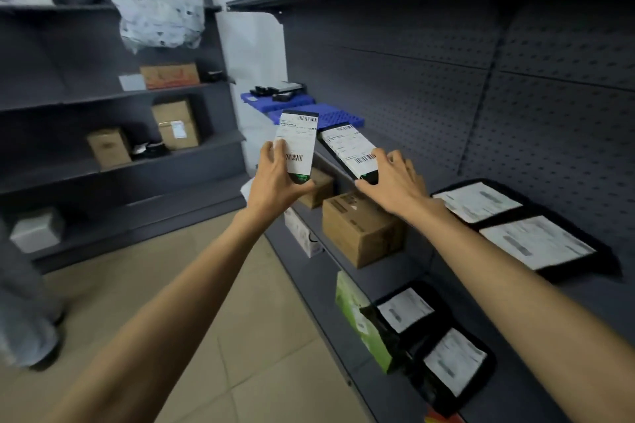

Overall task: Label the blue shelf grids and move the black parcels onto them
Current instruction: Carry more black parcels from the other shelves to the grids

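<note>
Black parcels gripped in both hands.

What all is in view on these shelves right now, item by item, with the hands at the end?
Blue grids: at least two, blue, far end of the right shelf.
Small dark items: several, black and grey, on the far grid; too blurred to name.
Held parcels: two, black with white labels, one in each hand.
Flat parcels: four, black with white labels, two on the right shelf, two on a lower shelf.
Green box: one, lower shelf edge.
Brown cartons: several, right lower shelves and left shelving.
White plastic bag: one, upper left shelf.
Left hand: grip on the upright parcel.
Right hand: grip on the parcel lying on the shelf edge.
</note>
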{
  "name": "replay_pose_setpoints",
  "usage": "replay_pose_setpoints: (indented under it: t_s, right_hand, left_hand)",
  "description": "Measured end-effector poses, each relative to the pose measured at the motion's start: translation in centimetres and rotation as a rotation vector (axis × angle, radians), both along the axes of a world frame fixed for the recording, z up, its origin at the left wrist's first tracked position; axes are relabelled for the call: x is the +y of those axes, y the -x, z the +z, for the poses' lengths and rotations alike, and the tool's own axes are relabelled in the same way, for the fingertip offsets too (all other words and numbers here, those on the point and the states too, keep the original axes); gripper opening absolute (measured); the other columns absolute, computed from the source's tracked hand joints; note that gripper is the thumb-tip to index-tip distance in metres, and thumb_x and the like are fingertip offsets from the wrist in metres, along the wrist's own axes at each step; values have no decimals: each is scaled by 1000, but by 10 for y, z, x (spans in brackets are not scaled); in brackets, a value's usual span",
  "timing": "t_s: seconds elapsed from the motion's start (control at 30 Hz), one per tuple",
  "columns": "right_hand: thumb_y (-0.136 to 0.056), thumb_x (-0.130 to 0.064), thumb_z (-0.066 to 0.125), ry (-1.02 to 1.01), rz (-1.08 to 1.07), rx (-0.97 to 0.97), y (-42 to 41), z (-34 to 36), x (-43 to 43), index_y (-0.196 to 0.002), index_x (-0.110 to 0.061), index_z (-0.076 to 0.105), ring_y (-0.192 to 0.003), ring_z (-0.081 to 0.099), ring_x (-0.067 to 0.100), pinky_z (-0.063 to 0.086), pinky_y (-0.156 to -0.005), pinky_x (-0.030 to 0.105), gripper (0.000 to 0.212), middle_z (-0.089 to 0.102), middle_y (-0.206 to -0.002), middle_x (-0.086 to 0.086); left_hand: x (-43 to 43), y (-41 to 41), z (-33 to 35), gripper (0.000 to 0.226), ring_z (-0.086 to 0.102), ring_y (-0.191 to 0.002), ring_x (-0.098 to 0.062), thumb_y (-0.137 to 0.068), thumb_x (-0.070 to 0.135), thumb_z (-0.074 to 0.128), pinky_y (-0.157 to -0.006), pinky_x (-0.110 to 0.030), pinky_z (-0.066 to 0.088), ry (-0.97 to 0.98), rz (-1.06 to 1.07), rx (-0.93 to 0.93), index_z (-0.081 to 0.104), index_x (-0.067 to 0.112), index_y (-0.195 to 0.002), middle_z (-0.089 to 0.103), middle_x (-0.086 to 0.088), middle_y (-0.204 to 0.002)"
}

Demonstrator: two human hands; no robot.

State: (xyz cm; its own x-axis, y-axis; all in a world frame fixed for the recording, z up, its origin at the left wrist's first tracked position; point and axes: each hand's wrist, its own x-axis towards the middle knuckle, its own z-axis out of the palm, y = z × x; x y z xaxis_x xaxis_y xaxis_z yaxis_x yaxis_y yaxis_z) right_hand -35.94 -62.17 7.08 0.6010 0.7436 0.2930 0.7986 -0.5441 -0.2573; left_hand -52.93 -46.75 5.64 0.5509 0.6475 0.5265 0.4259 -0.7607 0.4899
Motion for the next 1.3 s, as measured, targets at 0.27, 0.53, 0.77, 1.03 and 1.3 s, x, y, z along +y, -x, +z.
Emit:
replay_pose_setpoints:
  t_s: [0.27, 0.53, 0.77, 1.03, 1.3]
  right_hand:
    - [-85, -58, 59, 10, 86, -22, -19, -7, 136, -146, -20, 28, -126, 41, 36, 44, -88, 46, 78, 39, -141, 15]
    - [-84, -59, 60, 30, 154, 5, -78, -4, 288, -148, -20, 26, -129, 38, 39, 45, -91, 47, 82, 35, -144, 16]
    - [-88, -58, 56, 51, 228, -15, -129, 6, 427, -148, -18, 24, -129, 37, 39, 45, -85, 47, 79, 35, -143, 16]
    - [-89, -58, 55, 92, 216, -4, -163, -8, 571, -149, -17, 26, -129, 38, 37, 45, -89, 46, 78, 37, -144, 15]
    - [-88, -56, 55, 69, 71, 54, -183, -2, 728, -147, -18, 28, -130, 37, 38, 44, -86, 44, 75, 35, -145, 15]
  left_hand:
    - [108, -1, -11, 99, 41, -126, -25, -68, 35, 81, -93, -37, 50, 42, 57, -54, 25, 7, -145, 34, -8, -141]
    - [239, -41, -11, 100, 40, -126, -24, -69, 39, 80, -91, -36, 49, 1, 169, -2, 23, 7, -146, 34, -7, -143]
    - [371, -95, -1, 100, 41, -123, -23, -69, 40, 81, -87, -36, 49, 5, 242, -27, 24, 7, -145, 37, -8, -141]
    - [525, -127, -25, 104, 39, -127, -23, -69, 43, 80, -92, -41, 50, 70, 225, -16, 20, 9, -147, 30, -5, -146]
    - [701, -158, -23, 96, 39, -129, -27, -71, 40, 80, -102, -42, 44, 91, 77, 4, 27, 5, -144, 32, -10, -145]
